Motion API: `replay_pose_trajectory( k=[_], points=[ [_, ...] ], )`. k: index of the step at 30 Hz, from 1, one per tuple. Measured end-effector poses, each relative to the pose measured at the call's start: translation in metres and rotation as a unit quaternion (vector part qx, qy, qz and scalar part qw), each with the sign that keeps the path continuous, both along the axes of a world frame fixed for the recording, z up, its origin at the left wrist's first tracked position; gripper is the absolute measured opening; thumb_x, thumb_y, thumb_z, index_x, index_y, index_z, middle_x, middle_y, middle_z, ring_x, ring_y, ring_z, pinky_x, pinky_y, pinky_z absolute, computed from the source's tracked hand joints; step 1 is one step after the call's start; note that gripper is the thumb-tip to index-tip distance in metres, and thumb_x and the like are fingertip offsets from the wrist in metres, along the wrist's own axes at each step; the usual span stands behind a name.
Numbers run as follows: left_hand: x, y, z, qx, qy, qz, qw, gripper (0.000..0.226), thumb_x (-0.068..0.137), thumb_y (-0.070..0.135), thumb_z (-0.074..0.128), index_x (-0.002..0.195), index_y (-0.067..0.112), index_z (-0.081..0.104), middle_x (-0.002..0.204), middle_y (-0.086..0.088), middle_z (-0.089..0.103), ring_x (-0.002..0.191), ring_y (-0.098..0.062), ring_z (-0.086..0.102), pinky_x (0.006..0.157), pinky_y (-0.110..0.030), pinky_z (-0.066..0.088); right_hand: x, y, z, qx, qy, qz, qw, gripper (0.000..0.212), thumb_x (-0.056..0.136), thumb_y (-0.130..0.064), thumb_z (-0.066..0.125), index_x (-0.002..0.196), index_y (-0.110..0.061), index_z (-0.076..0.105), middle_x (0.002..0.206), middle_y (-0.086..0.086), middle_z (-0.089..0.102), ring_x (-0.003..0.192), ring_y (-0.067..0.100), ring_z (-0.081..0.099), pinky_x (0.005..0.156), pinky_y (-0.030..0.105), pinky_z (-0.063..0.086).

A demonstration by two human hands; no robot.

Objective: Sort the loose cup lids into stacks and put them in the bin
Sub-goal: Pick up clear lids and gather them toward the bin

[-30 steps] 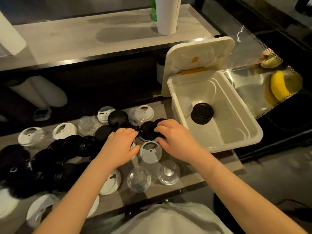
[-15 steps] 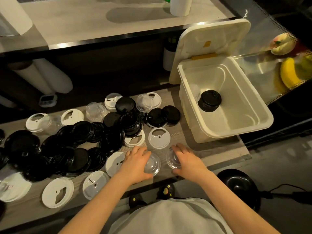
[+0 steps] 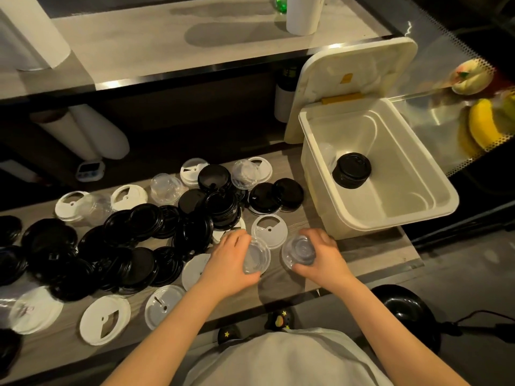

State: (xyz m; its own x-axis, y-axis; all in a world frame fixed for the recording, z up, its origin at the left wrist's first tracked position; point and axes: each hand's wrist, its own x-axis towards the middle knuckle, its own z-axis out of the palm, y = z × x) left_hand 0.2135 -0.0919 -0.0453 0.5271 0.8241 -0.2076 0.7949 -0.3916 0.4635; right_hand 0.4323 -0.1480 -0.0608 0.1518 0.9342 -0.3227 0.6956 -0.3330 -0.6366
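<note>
Looking down from head height, a pale shirt (image 3: 292, 358) fills the bottom edge and two bare forearms reach forward over a wood-grain table (image 3: 367, 254).

The left hand (image 3: 231, 260) has its grip clamped on a clear lid (image 3: 257, 256), fingers curled over the far rim and thumb at the near rim. The right hand (image 3: 323, 254) has its grip clamped on a second clear lid (image 3: 298, 250) in the same way. The two lids are side by side with a narrow gap between them, near the table's front edge. Whether they rest on the table or are lifted off it cannot be told.

Left of the left forearm lie several flat white lids (image 3: 104, 320). Just beyond the hands lies a slotted white lid (image 3: 269, 231). Farther left, a large heap of black lids (image 3: 133, 240) spreads across the table, with more white and clear lids scattered along its far side.

To the right, past the right hand, a cream bin (image 3: 418, 218) stands at the table's end. Inside it sits a short black stack (image 3: 352, 169) of lids. The bin's cover (image 3: 354, 79) stands open behind it.

At the far left, in the shadow under a shelf (image 3: 167, 37), is a small timer (image 3: 89, 169). A white cylinder (image 3: 302, 12) stands on the shelf. At the far right is a banana (image 3: 483, 123).
</note>
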Motion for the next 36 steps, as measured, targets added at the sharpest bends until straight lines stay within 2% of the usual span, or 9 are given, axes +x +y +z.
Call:
replay_pose_trajectory(
  k=[4, 11, 14, 20, 25, 28, 32, 34, 36],
  points=[
    [-0.002, 0.005, 0.013, -0.066, -0.083, 0.105, 0.989, 0.065, 0.072, 0.034, 0.074, 0.124, 0.015, 0.039, 0.119, 0.001, 0.046, 0.11, -0.016, 0.047, 0.09, -0.026, 0.039, -0.009, 0.011, 0.02, 0.021, 0.076, -0.019, 0.997, 0.077, 0.07, -0.028, 0.077, 0.133, -0.031, 0.034, 0.126, -0.01, 0.039, 0.116, 0.012, 0.043, 0.097, 0.031, 0.043],
    [-0.012, 0.013, 0.028, -0.038, -0.17, 0.184, 0.967, 0.066, 0.068, 0.023, 0.08, 0.125, 0.019, 0.046, 0.118, 0.009, 0.041, 0.118, -0.017, 0.04, 0.098, -0.028, 0.033, -0.028, 0.026, 0.052, 0.099, 0.209, -0.042, 0.972, 0.065, 0.068, -0.016, 0.081, 0.114, -0.033, 0.038, 0.114, -0.015, 0.049, 0.105, 0.004, 0.052, 0.083, 0.016, 0.045],
    [-0.012, 0.011, 0.035, -0.065, -0.166, 0.198, 0.964, 0.077, 0.065, 0.027, 0.083, 0.13, 0.022, 0.042, 0.115, 0.011, 0.039, 0.116, -0.013, 0.04, 0.096, -0.028, 0.036, -0.04, 0.033, 0.071, 0.134, 0.263, -0.022, 0.955, 0.064, 0.068, -0.017, 0.08, 0.116, -0.033, 0.041, 0.115, -0.014, 0.051, 0.105, -0.002, 0.053, 0.085, 0.014, 0.046],
    [-0.002, 0.01, 0.052, -0.095, -0.235, 0.22, 0.942, 0.069, 0.06, 0.034, 0.085, 0.109, 0.043, 0.038, 0.111, 0.017, 0.048, 0.104, -0.005, 0.049, 0.08, -0.02, 0.041, -0.063, 0.042, 0.078, 0.12, 0.301, 0.048, 0.945, 0.064, 0.076, -0.01, 0.076, 0.128, -0.029, 0.042, 0.118, -0.013, 0.054, 0.106, -0.003, 0.054, 0.081, 0.014, 0.048],
    [-0.007, 0.011, 0.053, -0.148, -0.302, 0.212, 0.918, 0.088, 0.06, 0.022, 0.086, 0.129, 0.039, 0.033, 0.124, 0.011, 0.046, 0.106, -0.002, 0.051, 0.073, -0.012, 0.044, -0.065, 0.044, 0.074, 0.112, 0.327, 0.045, 0.937, 0.066, 0.076, -0.018, 0.074, 0.131, -0.035, 0.041, 0.125, -0.016, 0.051, 0.113, -0.003, 0.052, 0.085, 0.017, 0.049],
    [-0.016, 0.012, 0.054, -0.241, -0.394, 0.165, 0.871, 0.089, 0.058, 0.023, 0.077, 0.131, 0.036, 0.028, 0.132, 0.007, 0.041, 0.116, -0.007, 0.051, 0.085, -0.019, 0.048, -0.064, 0.045, 0.07, 0.116, 0.336, 0.027, 0.934, 0.069, 0.071, -0.024, 0.075, 0.13, -0.039, 0.043, 0.125, -0.017, 0.05, 0.116, 0.002, 0.051, 0.091, 0.026, 0.051],
    [-0.017, 0.016, 0.061, -0.345, -0.534, 0.284, 0.718, 0.06, 0.078, 0.017, 0.066, 0.129, 0.025, 0.037, 0.136, -0.005, 0.045, 0.123, -0.015, 0.048, 0.1, -0.032, 0.043, -0.066, 0.045, 0.065, 0.11, 0.309, 0.058, 0.943, 0.076, 0.07, -0.012, 0.081, 0.131, -0.037, 0.042, 0.123, -0.023, 0.049, 0.114, -0.003, 0.049, 0.092, 0.02, 0.048],
    [-0.015, 0.019, 0.061, -0.346, -0.536, 0.333, 0.695, 0.042, 0.09, 0.018, 0.057, 0.129, 0.021, 0.04, 0.133, -0.009, 0.048, 0.12, -0.019, 0.052, 0.1, -0.035, 0.043, -0.071, 0.045, 0.061, 0.108, 0.291, 0.072, 0.948, 0.076, 0.07, -0.01, 0.081, 0.129, -0.037, 0.041, 0.125, -0.021, 0.047, 0.113, -0.007, 0.047, 0.089, 0.011, 0.044],
    [-0.014, 0.018, 0.06, -0.328, -0.515, 0.349, 0.711, 0.04, 0.093, 0.019, 0.053, 0.131, 0.019, 0.042, 0.127, -0.008, 0.052, 0.114, -0.018, 0.055, 0.094, -0.032, 0.047, -0.076, 0.045, 0.056, 0.112, 0.279, 0.085, 0.95, 0.076, 0.071, -0.013, 0.081, 0.129, -0.039, 0.039, 0.128, -0.019, 0.045, 0.113, -0.008, 0.046, 0.087, 0.007, 0.041]
  ],
)
